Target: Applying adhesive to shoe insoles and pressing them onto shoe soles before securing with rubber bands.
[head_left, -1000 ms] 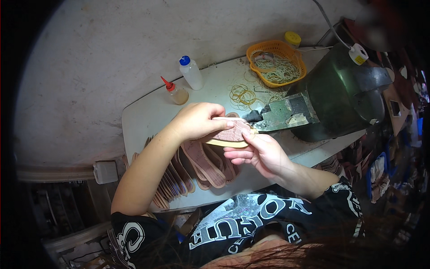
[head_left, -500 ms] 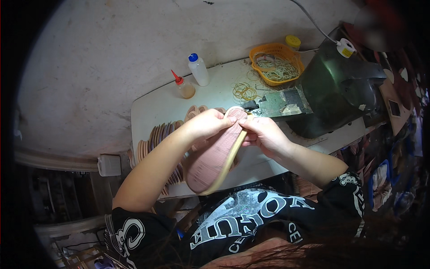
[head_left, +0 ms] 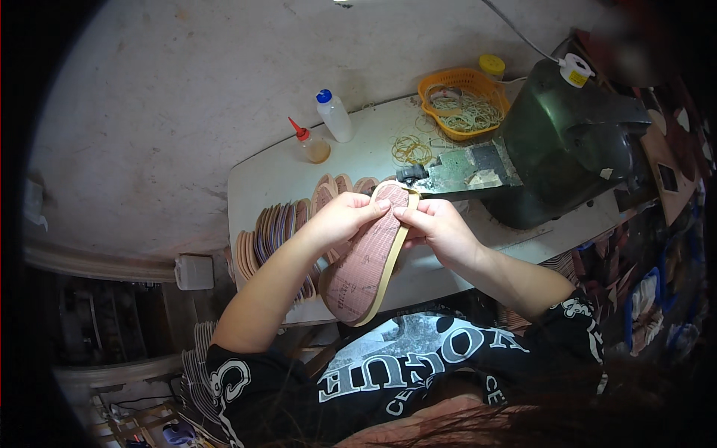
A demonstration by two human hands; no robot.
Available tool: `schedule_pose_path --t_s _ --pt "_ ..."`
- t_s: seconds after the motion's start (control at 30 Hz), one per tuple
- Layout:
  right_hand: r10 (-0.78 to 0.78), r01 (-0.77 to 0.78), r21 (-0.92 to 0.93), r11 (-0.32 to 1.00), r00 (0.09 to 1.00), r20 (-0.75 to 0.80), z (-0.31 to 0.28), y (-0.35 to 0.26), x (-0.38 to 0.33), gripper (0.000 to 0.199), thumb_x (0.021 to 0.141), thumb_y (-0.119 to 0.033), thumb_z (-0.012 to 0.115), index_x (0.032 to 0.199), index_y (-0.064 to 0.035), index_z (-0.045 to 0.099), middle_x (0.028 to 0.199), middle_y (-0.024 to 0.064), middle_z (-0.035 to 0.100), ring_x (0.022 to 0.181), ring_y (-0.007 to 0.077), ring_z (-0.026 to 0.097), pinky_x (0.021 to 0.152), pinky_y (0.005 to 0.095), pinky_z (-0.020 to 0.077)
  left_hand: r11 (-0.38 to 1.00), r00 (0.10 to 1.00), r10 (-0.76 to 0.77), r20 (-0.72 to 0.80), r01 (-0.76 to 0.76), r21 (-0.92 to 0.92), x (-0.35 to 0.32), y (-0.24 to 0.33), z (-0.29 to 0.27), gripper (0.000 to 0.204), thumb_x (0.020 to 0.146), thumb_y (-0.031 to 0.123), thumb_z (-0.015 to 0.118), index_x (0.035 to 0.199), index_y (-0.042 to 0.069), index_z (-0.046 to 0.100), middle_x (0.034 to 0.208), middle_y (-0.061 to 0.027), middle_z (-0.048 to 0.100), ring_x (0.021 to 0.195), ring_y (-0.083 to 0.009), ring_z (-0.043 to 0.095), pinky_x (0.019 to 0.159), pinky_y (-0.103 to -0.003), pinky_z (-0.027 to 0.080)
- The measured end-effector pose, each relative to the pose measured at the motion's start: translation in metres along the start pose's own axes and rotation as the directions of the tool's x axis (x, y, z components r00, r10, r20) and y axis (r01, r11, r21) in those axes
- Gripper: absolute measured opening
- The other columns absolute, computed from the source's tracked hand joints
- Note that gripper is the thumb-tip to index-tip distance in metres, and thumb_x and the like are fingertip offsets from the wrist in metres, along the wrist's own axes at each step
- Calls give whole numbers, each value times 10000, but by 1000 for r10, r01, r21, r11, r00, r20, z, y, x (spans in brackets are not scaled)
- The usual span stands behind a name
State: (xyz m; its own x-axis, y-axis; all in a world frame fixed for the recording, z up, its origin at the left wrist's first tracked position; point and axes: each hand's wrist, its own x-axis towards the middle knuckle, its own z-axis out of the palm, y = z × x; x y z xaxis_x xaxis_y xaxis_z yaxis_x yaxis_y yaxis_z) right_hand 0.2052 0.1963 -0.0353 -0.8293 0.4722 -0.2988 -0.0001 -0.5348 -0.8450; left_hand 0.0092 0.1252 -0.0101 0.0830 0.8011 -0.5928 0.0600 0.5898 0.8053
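Both my hands hold one pink shoe insole [head_left: 364, 261] with a tan edge strip, lengthwise over the front of the white table [head_left: 276, 179]. My left hand [head_left: 337, 219] grips its left side near the toe. My right hand [head_left: 435, 229] pinches the toe end and right edge, close to the work plate of the dark green machine [head_left: 575, 142]. Under my left forearm, several more insoles [head_left: 280, 224] lie fanned in an overlapping row on the table.
Two glue bottles stand at the table's back: an amber one with a red tip [head_left: 310, 143] and a white one with a blue cap [head_left: 333, 115]. An orange basket [head_left: 463, 97] holds rubber bands, with loose bands [head_left: 411, 149] beside it. Bare concrete floor lies beyond.
The insole left the machine's work plate and swung lengthwise toward me. Both hands shifted to its toe end; my left hand moved from on top to the side.
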Motion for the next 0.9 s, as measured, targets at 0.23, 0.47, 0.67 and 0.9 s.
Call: schedule_pose_path --t_s 0.23,0.47,0.67,0.9 --pt "-28 26 86 996 999 19 -1 7 2 284 926 -261 597 1030 -1 648 926 59 680 798 104 642 675 232 520 988 988 147 -48 -149 -32 4 -7 1 349 955 314 563 977 -21 655 891 -55 668 753 -92 605 702 -242 498" --pt "-29 29 185 982 1000 -4 4 4 9 297 934 -261 587 1048 9 632 949 67 673 803 108 646 716 233 529 1000 999 14 47 -15 6 21 2 -24 340 942 343 579 975 13 655 855 -28 669 730 -74 601 679 -235 500" --pt "-33 36 148 988 999 -22 5 4 8 300 930 -270 597 1015 13 645 911 67 678 762 105 643 672 222 522 995 1000 -20 0 20 97 15 1 -20 350 927 363 599 921 19 664 787 -4 656 654 -59 577 604 -223 481" --pt "-48 51 -37 998 996 70 20 10 -15 226 889 -218 665 901 8 660 795 28 679 651 76 625 598 214 498 962 969 249 -1 -247 -113 -35 -11 8 314 963 264 545 1154 16 526 1047 -28 594 956 -85 555 866 -259 457"
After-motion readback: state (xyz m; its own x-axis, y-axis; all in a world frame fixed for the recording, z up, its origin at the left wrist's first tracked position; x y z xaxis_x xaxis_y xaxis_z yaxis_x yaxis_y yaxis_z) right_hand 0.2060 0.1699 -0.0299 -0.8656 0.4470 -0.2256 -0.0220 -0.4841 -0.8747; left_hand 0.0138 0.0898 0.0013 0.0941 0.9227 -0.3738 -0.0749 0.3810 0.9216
